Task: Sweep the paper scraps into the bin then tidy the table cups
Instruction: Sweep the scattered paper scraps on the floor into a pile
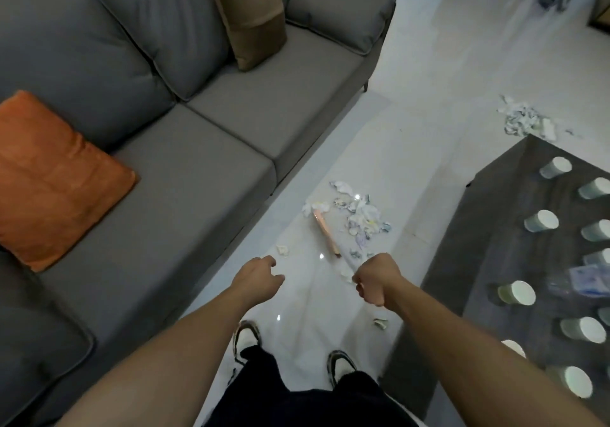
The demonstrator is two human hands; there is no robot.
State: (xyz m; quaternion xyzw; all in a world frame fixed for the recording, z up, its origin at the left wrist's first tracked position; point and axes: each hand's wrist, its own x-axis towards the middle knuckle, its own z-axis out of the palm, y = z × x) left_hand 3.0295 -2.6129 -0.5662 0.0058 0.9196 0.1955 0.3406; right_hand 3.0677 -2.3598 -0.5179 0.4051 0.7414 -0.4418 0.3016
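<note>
Two heaps of paper scraps lie on the floor, so your sweeping is unfinished. Largest item first: the grey sofa (198, 136) runs along your left, with an orange cushion (52, 179) and a brown cushion (254, 14) on it. The dark worktop (515, 261) stands on your right and carries at least ten paper cups (516, 293), spread apart and none stacked or gathered; that part of the task appears untouched. The nearer scrap heap (361, 218) sits on the floor between sofa and worktop, just ahead of you, with stray pieces closer to your feet. The farther scrap heap (525, 119) lies beyond the worktop's far corner. No bin shows in view.

Your right hand (374, 281) is clenched round a broom handle (326, 232), whose lower end reaches into the nearer heap; the broom head is too blurred to make out. Your left hand (257, 278) hangs loosely curled, grasping nothing, beside the handle.
</note>
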